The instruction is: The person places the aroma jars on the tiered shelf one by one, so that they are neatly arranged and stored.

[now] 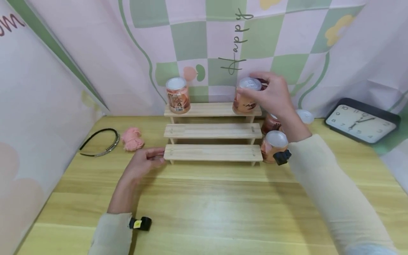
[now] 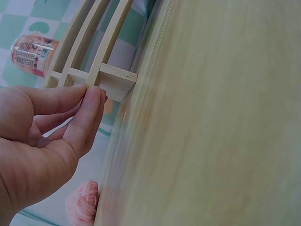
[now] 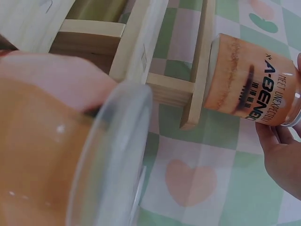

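A three-step wooden rack (image 1: 213, 152) stands at the back of the table. My left hand (image 1: 141, 163) pinches the left end of its lowest step between thumb and fingertips, seen closely in the left wrist view (image 2: 56, 122). With the fingers and thumb around its lidded top, my right hand (image 1: 272, 94) grips an orange can (image 1: 247, 102) upright at the right end of the top step. The right wrist view shows dark lettering on this can (image 3: 254, 80), its base right at the step. Another orange can (image 1: 177, 97) sits at the top step's left end.
Several more cans, one orange can (image 1: 271, 148) nearest, stand on the table beside the rack's right end. A black-framed clock (image 1: 361, 122) is at the back right. To the left lie a dark headband (image 1: 108, 148) and pink yarn (image 1: 132, 139). A checkered curtain (image 1: 191, 40) hangs behind.
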`<state>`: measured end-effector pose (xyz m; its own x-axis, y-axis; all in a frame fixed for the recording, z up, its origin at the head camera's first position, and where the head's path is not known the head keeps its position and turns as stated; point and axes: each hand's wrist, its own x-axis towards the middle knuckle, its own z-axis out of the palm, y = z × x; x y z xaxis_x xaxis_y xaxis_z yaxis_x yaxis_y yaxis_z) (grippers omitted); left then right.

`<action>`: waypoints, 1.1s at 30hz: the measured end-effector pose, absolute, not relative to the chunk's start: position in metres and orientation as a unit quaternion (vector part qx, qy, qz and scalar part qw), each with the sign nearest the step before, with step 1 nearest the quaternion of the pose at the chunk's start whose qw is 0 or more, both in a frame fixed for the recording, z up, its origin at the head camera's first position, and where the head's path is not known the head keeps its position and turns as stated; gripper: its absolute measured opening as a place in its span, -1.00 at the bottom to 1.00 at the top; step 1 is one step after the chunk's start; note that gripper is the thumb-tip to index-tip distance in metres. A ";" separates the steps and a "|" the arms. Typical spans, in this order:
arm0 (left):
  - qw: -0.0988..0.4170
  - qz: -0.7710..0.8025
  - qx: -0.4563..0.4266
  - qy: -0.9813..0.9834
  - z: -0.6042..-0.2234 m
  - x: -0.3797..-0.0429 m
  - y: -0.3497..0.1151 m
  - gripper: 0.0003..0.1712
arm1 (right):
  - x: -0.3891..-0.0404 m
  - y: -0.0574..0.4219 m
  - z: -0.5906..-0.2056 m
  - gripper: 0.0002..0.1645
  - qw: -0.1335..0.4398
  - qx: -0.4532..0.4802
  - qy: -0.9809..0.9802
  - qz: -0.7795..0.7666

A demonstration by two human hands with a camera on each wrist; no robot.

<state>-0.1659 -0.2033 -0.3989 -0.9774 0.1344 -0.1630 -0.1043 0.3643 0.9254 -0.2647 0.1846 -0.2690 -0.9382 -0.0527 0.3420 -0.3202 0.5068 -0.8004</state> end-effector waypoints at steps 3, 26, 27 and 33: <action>0.107 0.560 0.006 0.822 -0.398 -0.165 -0.203 -0.48 | -0.266 0.182 -0.270 -0.19 0.130 0.108 -0.861 0.480; 0.107 0.558 0.007 0.823 -0.400 -0.167 -0.203 -0.49 | -0.282 0.159 -0.285 -0.20 0.146 0.122 -0.842 0.506; 0.106 0.558 0.007 0.823 -0.400 -0.167 -0.203 -0.49 | -0.282 0.158 -0.285 -0.19 0.146 0.120 -0.842 0.506; 0.103 0.561 0.009 0.821 -0.400 -0.167 -0.203 -0.50 | -0.285 0.152 -0.286 -0.16 0.161 0.121 -0.841 0.503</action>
<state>-0.1675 -0.2031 -0.4005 -0.9787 0.1308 -0.1581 -0.0998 0.3700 0.9237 -0.2848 0.1518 -0.2857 -0.9190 -0.0406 0.3922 -0.3648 0.4652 -0.8065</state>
